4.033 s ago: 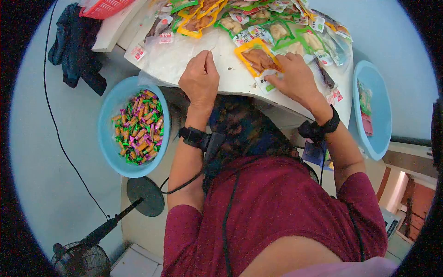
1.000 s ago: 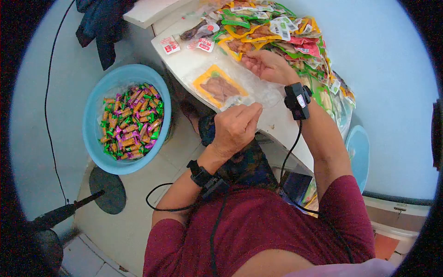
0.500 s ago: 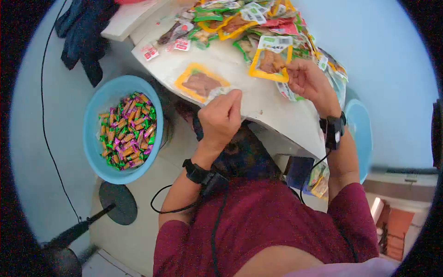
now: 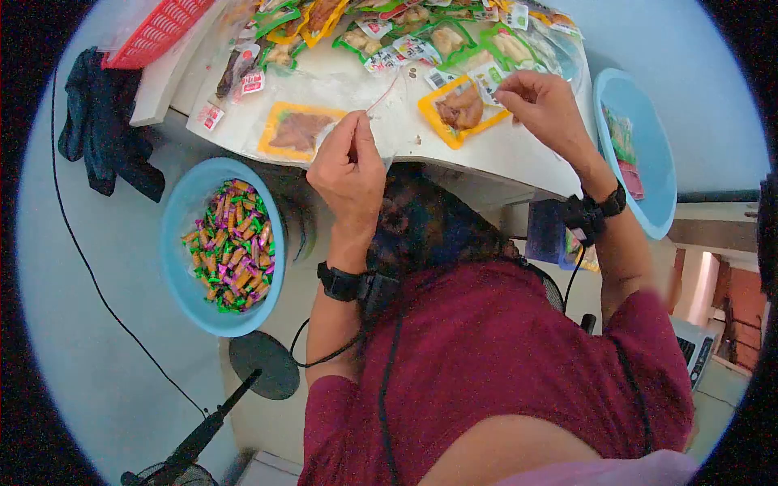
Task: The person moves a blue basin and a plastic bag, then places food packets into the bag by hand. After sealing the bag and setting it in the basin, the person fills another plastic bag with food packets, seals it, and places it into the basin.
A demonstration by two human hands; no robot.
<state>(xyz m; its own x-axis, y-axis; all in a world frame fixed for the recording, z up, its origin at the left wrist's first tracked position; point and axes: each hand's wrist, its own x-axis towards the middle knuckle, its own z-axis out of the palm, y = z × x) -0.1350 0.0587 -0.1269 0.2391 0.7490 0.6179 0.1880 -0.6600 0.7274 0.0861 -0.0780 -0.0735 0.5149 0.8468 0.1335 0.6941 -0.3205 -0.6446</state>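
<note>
My left hand [image 4: 350,174] is closed in a pinch at the table's front edge, on what looks like the edge of a clear plastic bag [image 4: 391,121]. A thin reddish line [image 4: 382,97] runs up from its fingertips. Just left of it, a yellow-edged packet of brown food [image 4: 300,131] lies flat. My right hand [image 4: 541,109] pinches the white-labelled end of another yellow-edged packet [image 4: 460,109], tilted over the white table [image 4: 535,166]. The exact contact at both sets of fingertips is hard to make out.
Many food packets [image 4: 446,39] lie piled along the table's far side. A blue tub of wrapped sweets [image 4: 279,267] stands at lower left, another blue tub [image 4: 668,186] at right. A red basket [image 4: 162,32], dark cloth [image 4: 101,121] and black stand base [image 4: 264,366] are on the left.
The view has shifted. My right hand has moved from the packet's side edge to its labelled end, and the packet has turned and left the pile. My left hand now points upward, away from the flat packet.
</note>
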